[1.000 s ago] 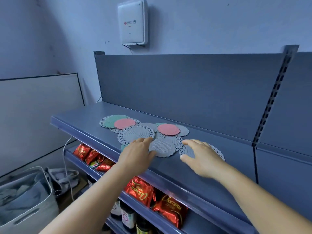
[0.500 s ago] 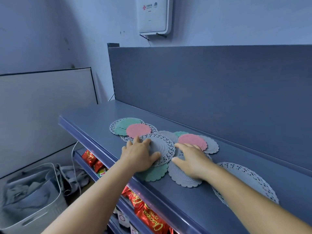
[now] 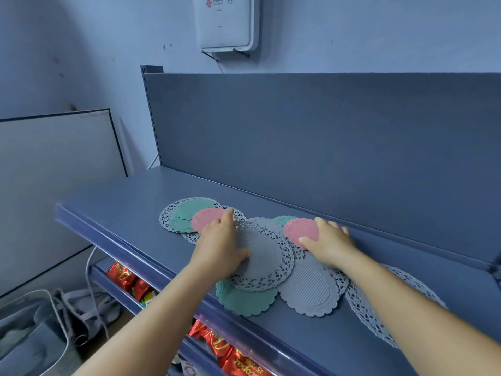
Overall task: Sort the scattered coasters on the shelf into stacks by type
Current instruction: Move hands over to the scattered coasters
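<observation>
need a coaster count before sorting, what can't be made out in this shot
Head view only:
- Coasters under the large lace coaster: overlap hides how many.
- Right lace coaster: right forearm covers part.
- Pink coaster: right hand covers its edge.
- Left hand: grip unclear.

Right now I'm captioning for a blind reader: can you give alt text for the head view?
Two bare hands press on overlapping round coasters scattered on a blue shelf: the left hand on a grey lace doily, the right hand beside a pink coaster. Green, pink and grey coasters remain unsorted.
</observation>
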### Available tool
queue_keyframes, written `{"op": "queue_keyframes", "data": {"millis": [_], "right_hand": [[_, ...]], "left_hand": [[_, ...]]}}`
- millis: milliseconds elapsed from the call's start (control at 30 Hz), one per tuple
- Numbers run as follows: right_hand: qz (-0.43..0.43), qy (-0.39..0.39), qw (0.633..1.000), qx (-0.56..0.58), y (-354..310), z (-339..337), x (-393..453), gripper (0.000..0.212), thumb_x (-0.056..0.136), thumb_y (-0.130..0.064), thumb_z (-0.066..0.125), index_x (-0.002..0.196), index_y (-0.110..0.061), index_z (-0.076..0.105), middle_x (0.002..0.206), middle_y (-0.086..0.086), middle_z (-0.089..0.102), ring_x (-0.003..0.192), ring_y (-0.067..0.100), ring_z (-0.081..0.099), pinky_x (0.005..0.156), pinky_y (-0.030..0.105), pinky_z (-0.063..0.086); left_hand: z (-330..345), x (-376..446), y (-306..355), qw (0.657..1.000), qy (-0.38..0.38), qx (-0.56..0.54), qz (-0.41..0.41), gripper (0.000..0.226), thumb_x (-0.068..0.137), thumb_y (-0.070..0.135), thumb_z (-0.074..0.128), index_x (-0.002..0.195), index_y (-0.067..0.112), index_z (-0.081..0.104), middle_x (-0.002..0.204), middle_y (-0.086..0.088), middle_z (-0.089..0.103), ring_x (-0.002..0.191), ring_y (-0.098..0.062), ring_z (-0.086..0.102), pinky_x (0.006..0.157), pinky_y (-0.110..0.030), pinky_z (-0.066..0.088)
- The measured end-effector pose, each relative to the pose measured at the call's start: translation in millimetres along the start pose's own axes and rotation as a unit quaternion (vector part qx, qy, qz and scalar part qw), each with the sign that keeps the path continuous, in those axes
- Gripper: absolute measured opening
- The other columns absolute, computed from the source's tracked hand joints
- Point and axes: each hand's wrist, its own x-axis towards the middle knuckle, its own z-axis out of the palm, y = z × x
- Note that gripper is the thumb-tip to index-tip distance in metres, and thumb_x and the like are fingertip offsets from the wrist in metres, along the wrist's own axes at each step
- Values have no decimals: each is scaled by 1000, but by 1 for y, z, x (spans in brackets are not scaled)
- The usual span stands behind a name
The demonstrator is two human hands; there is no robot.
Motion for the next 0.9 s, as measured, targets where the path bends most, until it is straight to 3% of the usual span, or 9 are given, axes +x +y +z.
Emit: {"op": "queue_keyframes", "data": {"millis": [100, 167, 233, 367, 433, 500, 600, 667, 900], "right_hand": [[31, 27, 997, 67, 0, -3, 1, 79, 74, -47, 69, 140, -21, 36, 140, 10, 39, 129, 31, 38, 102, 37, 41], [47, 47, 990, 126, -1, -6, -2, 81, 71, -36, 75, 140, -19, 36, 137, 10, 39, 120, 29, 47, 82, 28, 48], [56, 76, 981, 168, -1, -9, -7, 70, 75, -25, 74, 136, -16, 40, 131, 10, 45, 112, 28, 53, 68, 23, 41], [33, 172, 953, 247, 8, -21, -26, 39, 82, -13, 63, 121, -13, 57, 117, 7, 63, 104, 28, 58, 80, 30, 47], [33, 210, 935, 282, 17, -28, -42, 30, 84, -13, 58, 114, -13, 62, 109, 7, 68, 97, 27, 61, 84, 38, 52], [30, 228, 925, 301, 23, -36, -56, 27, 86, -15, 55, 112, -16, 64, 105, 5, 69, 95, 26, 63, 83, 41, 53], [43, 259, 911, 318, 43, -48, -86, 25, 87, -13, 53, 109, -18, 65, 100, 4, 70, 93, 25, 63, 81, 41, 52], [57, 279, 900, 329, 60, -54, -109, 22, 87, -12, 53, 104, -19, 65, 98, 3, 69, 92, 25, 63, 79, 40, 52], [121, 328, 854, 385, 131, -70, -183, 23, 84, -11, 58, 79, -32, 64, 86, -6, 72, 87, 23, 68, 80, 48, 57]], "left_hand": [[0, 6, -4, 1000, -3, -27, -15, 62, 83, 20, 64, 137, 16, 33, 121, -10, 57, 105, -30, 57, 80, -35, 48], [-2, 9, -4, 1000, 14, -20, 6, 30, 83, 15, 60, 112, 11, 51, 101, -10, 64, 92, -30, 62, 72, -36, 51], [-6, 11, -3, 998, 45, -17, 43, 7, 83, 12, 57, 87, 8, 55, 80, -6, 61, 81, -29, 60, 65, -34, 48], [-18, 8, 7, 990, 86, -83, 76, 5, 88, 14, 53, 89, 10, 56, 69, 1, 54, 65, -18, 49, 52, -26, 35], [-22, 4, 16, 985, 92, -114, 93, 6, 89, 14, 52, 90, 12, 57, 64, 6, 50, 56, -6, 43, 46, -11, 31], [-24, -1, 24, 979, 91, -152, 103, 6, 90, 13, 52, 89, 13, 58, 62, 5, 52, 54, -5, 41, 48, -4, 36], [-17, -11, 42, 967, 59, -202, 146, 8, 88, 10, 53, 85, 15, 58, 64, 1, 58, 58, -13, 49, 45, -12, 34], [-9, -18, 55, 960, 40, -219, 171, 10, 87, 11, 53, 83, 18, 58, 69, -1, 61, 65, -18, 53, 52, -19, 38], [27, -53, 118, 930, -48, -269, 245, 8, 88, 13, 55, 86, 19, 60, 72, -1, 63, 66, -20, 54, 59, -28, 41]]}}
